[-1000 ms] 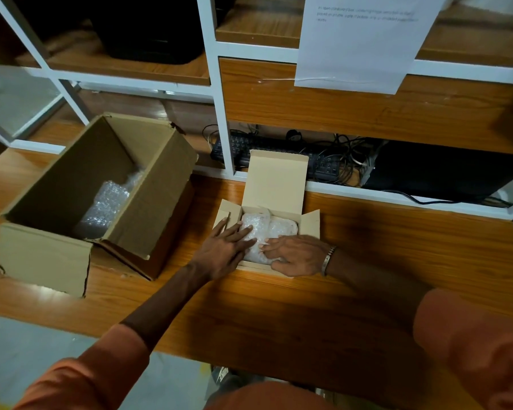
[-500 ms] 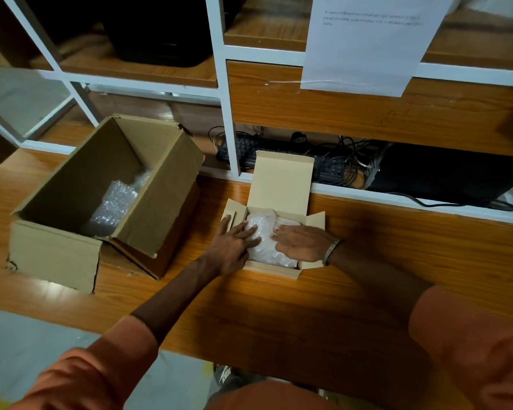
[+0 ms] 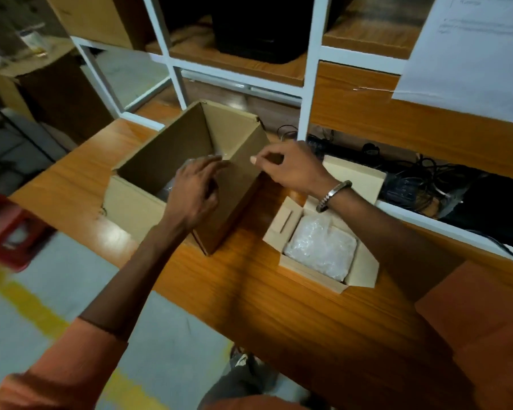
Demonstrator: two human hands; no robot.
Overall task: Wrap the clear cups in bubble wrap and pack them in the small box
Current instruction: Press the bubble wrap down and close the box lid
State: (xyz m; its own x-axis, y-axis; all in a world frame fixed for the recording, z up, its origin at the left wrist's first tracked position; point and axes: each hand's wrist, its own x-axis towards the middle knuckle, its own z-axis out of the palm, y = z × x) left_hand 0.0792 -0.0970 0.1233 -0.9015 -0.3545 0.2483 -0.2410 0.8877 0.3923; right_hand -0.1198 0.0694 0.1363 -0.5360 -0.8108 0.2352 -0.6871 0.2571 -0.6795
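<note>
Cardboard, plain brown and matte, forms two open boxes on a glossy orange-brown wooden table (image 3: 279, 306). On the right sits the small box (image 3: 365, 267), square, its lid flap standing up at the far side and its side flaps folded out; a crinkled, cloudy white bubble-wrapped bundle (image 3: 320, 250) fills its inside. To the left stands the large box (image 3: 172, 161), deeper, with tall flaps raised. Both hands are at the large box, well apart from the bundle. The left hand (image 3: 194, 193) reaches over the large box's opening, fingers loosely curved and holding nothing visible. The right hand (image 3: 290, 170), with a metal bracelet (image 3: 333, 195) on its wrist, pinches the top edge of the large box's right flap between thumb and fingertips.
</note>
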